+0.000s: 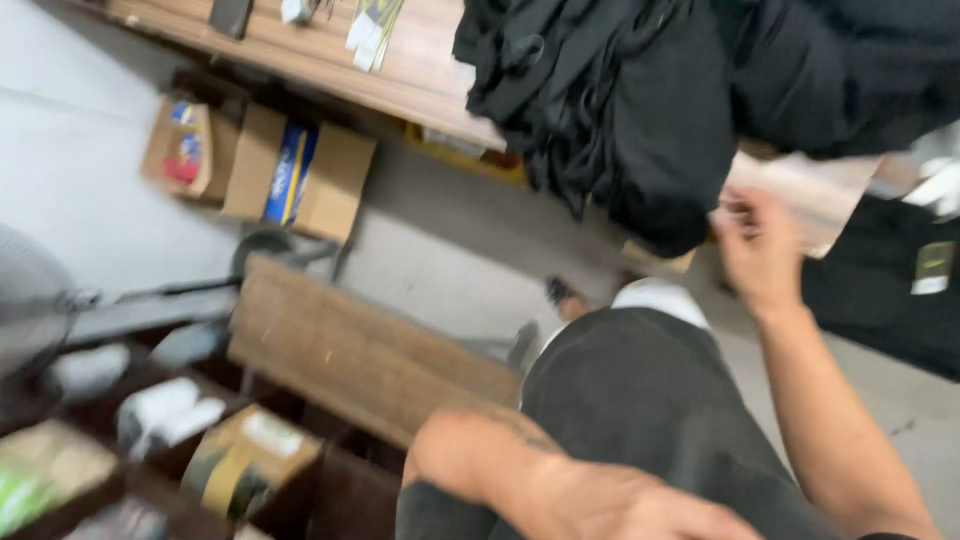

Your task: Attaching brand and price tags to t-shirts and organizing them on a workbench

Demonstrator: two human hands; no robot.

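The right hand [758, 245] reaches, fingers loosely spread and holding nothing, toward the heap of soft black cloth [640, 110] draped over the wooden desk [400, 70] edge. The cloth looks limp and light, best gathered by its hanging fold. The left hand [610, 505] rests released, low.

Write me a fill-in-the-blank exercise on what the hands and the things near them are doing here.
1. The right hand reaches toward a pile of ____ cloth that hangs over the table edge.
2. The left hand rests low, against the person's dark ____.
3. Under the table, on the floor, stand open ____ boxes.

Missing words: black; shorts; cardboard
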